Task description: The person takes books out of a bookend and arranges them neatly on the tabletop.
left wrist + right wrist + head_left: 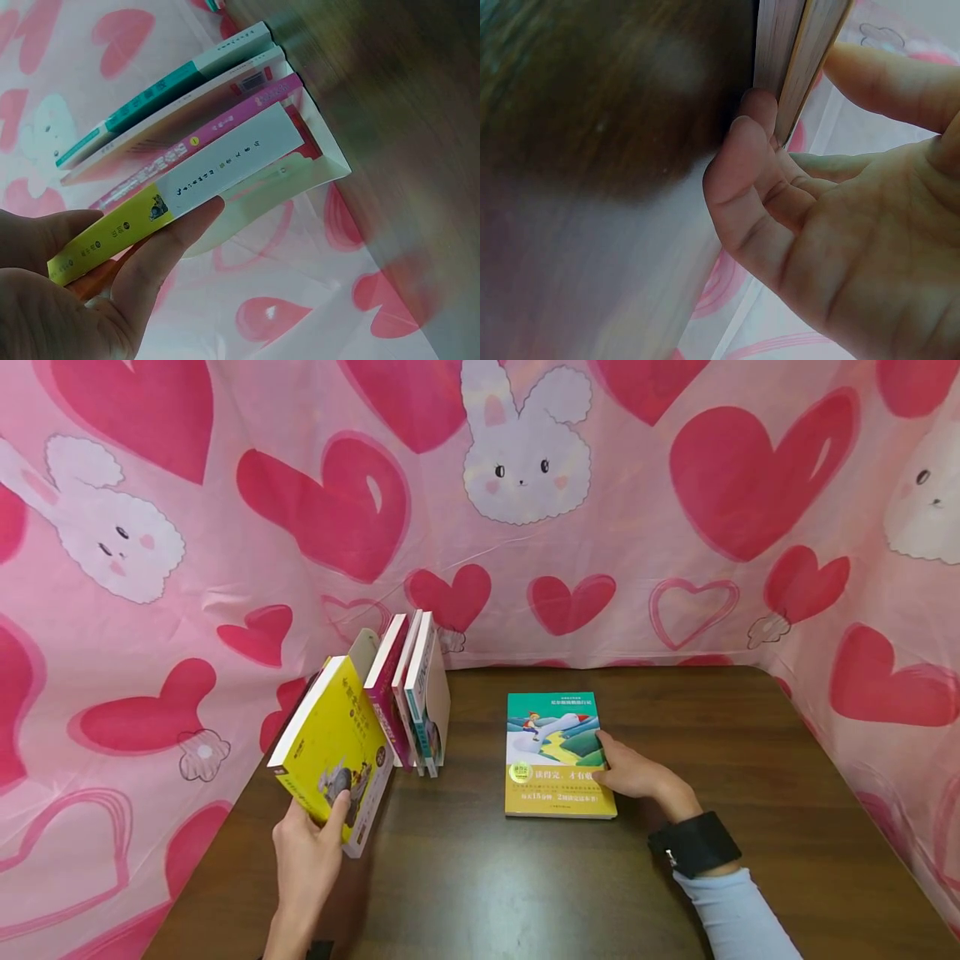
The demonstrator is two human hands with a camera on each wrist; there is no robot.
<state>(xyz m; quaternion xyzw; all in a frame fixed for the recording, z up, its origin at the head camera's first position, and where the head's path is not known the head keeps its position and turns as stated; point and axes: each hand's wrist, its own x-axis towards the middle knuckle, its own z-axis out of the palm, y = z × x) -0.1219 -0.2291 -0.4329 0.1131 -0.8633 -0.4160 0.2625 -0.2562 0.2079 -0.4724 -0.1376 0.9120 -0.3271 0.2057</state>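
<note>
On the left, my left hand (306,852) grips a thick yellow-and-white book (347,735), thumb on its front cover and the other fingers behind it. The book leans, its lower corner towards me, beside the row of standing books. Its spine (236,157) faces the left wrist camera. Further right, a paperback (557,747) with a green and yellow cover lies flat on the table. My right hand (636,774) holds that paperback at its right edge, thumb on top. In the right wrist view, curled fingers (742,161) meet the page edges (810,64).
Several books stand upright at the back left, among them a magenta one (392,714) and a white-and-teal one (429,702). A pale green bookend (262,206) stands beside them. Heart-patterned pink cloth (630,502) hangs around the brown table (480,877).
</note>
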